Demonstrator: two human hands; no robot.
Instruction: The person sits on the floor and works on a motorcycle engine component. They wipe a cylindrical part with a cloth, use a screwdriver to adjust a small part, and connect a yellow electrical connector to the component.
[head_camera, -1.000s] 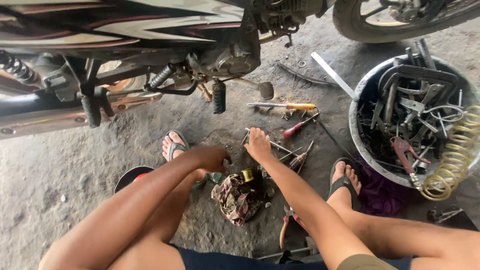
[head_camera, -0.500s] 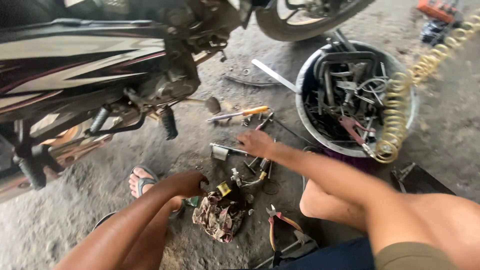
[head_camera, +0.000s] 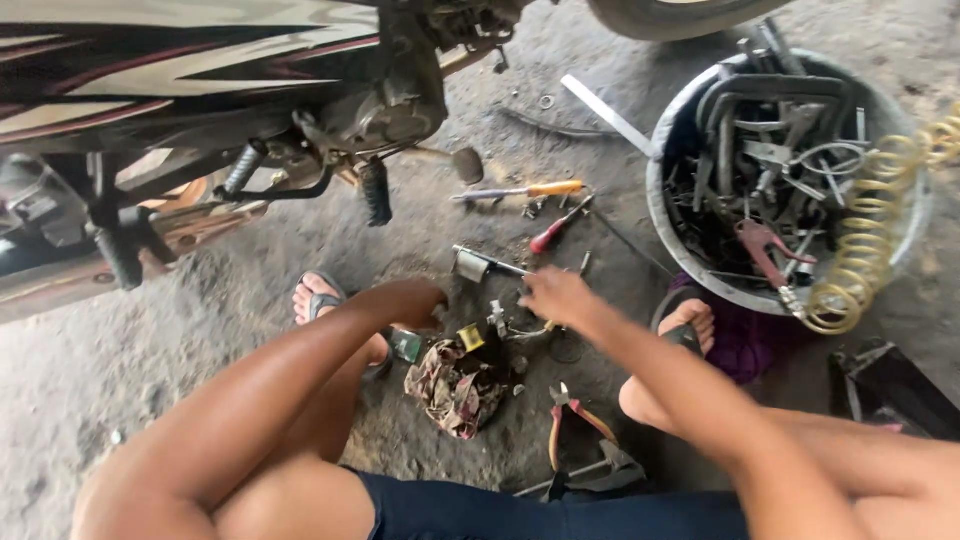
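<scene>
Head view, left to right: motorcycle (head_camera: 200, 110) stands raised over the concrete floor (head_camera: 90, 400). Left hand (head_camera: 410, 300) is curled low beside a crumpled rag (head_camera: 455, 385); whether it grips anything cannot be told. Right hand (head_camera: 555, 295) has shifted from a half-second ago and now hovers, fingers loosely bent, over small metal parts (head_camera: 505, 325) just below a short socket tool (head_camera: 475, 265). Two screwdrivers (head_camera: 520, 190) lie beyond, untouched. Red-handled pliers (head_camera: 565, 420) lie nearer. Tool-filled metal basin (head_camera: 660, 190) stands right. Judgement: selection among parts continues.
</scene>
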